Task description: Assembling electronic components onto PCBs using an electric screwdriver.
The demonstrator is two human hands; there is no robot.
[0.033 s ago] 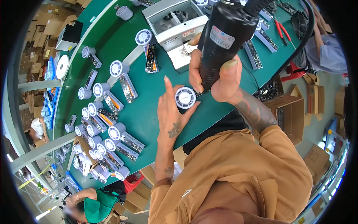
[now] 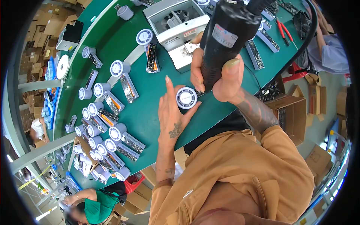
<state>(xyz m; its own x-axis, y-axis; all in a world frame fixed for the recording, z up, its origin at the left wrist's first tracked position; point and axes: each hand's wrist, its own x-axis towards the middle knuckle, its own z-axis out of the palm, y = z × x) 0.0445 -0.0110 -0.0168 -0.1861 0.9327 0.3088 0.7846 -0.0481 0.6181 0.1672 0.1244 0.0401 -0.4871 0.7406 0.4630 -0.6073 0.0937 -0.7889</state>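
My right hand (image 2: pixel 221 78) is wrapped round a thick black electric screwdriver (image 2: pixel 221 48) that stands nearly upright, its cord leaving at the top. The tip is hidden behind my fingers and the tool. Just left of it, my left hand (image 2: pixel 173 112) steadies a small lilac handheld fan (image 2: pixel 186 98), thumb and fingers curved round its round slotted head. A sliver of dark circuit board shows between the fan head and the screwdriver. Behind the hands stands a grey metal box-shaped machine (image 2: pixel 173 44), close to my right fingertips.
Several open fans with exposed boards (image 2: pixel 129 88) crowd the green table (image 2: pixel 150 123) on the left. More boards and fans (image 2: pixel 255 54) lie right, near red-handled pliers (image 2: pixel 284 30). A cardboard box (image 2: pixel 288 120) stands by the table's right edge. Other people sit lower left and upper right.
The screwdriver's top has shifted very slightly to the right. The hand of the person in green at lower left has moved a little. My left hand and the fan stay put.
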